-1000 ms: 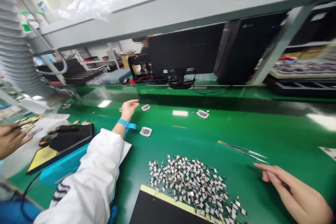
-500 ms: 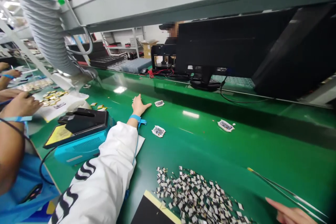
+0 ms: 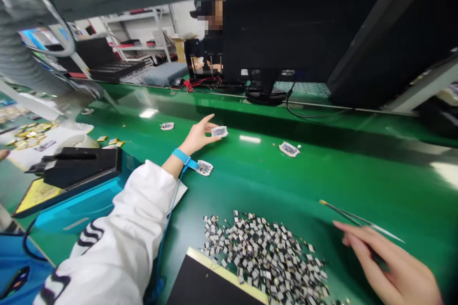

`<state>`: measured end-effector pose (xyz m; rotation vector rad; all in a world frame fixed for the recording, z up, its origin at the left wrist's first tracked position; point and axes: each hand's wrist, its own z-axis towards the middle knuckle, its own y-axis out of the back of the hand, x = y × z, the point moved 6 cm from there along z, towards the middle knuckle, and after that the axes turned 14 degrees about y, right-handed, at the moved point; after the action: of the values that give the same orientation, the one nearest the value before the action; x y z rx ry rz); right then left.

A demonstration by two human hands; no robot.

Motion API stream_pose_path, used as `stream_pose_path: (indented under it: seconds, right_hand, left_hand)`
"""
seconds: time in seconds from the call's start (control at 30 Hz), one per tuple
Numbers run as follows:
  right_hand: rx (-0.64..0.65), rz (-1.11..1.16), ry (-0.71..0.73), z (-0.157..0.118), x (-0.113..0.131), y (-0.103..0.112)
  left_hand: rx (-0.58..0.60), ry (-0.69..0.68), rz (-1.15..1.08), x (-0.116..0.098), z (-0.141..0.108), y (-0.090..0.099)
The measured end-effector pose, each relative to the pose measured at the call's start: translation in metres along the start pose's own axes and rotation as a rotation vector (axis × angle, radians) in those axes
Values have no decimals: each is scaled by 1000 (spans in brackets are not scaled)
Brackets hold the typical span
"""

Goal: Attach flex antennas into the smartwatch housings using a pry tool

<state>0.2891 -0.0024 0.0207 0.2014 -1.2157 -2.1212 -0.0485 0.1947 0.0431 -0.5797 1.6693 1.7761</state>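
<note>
My left hand (image 3: 200,134), with a blue strap at the wrist, is at a white-rimmed part (image 3: 219,131), its thumb and fingers at the part's left end. Other similar parts lie on the green table: one near the wrist (image 3: 204,167), one behind to the left (image 3: 167,126), one to the right (image 3: 289,149). My right hand (image 3: 386,257) hovers at the lower right, index finger stretched, thumb beneath it; no object shows in it. Tweezers (image 3: 361,219) lie just beyond its fingertips. A heap of small tagged pieces (image 3: 265,257) spreads between my hands.
A black board with a yellow edge (image 3: 214,281) is at the bottom. Left stand a blue device (image 3: 82,205) and yellow-edged pieces (image 3: 32,134). Behind are a monitor (image 3: 279,38), an overhead beam and a person partly hidden by the monitor.
My left hand has moved right to a white-rimmed part, which now sits at its fingers. My right hand has come further into view beside the tweezers. The view has shifted right.
</note>
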Motion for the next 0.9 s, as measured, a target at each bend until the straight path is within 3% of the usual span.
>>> stream_pose_path:
  seconds: [0.03, 0.1, 0.2, 0.27, 0.37, 0.43, 0.5, 0.6, 0.73, 0.83, 0.9]
  right_hand:
    - [-15, -11, 82, 14, 12, 4]
    - [19, -15, 109, 39, 23, 0]
    - [84, -113, 151, 61, 27, -16]
    - [105, -240, 176, 64, 20, -21]
    - [149, -395, 78, 52, -6, -13]
    - [205, -451, 1, 36, -24, -6]
    - [246, -393, -24, 21, -36, -2]
    - [258, -246, -32, 1, -46, 3]
    - [228, -221, -50, -13, -55, 18]
    - [175, -207, -108, 6, -58, 26]
    - [170, -165, -151, 37, -57, 16]
  left_hand:
    - [81, -55, -14, -18, -14, -13]
    - [238, -146, -18, -49, -42, -41]
    - [420, -265, 67, -73, -78, -71]
    - [446, -293, 97, -70, -88, -68]
    - [342, -279, 139, -49, -91, -33]
    - [266, -201, 210, -29, -90, -10]
    - [257, -115, 225, -10, -91, 1]
    - [245, -46, 193, 7, -94, -4]
    - [154, -29, 127, 6, -92, -19]
    - [163, -62, 106, -3, -89, -30]
    - [201, -108, 115, -12, -89, -37]
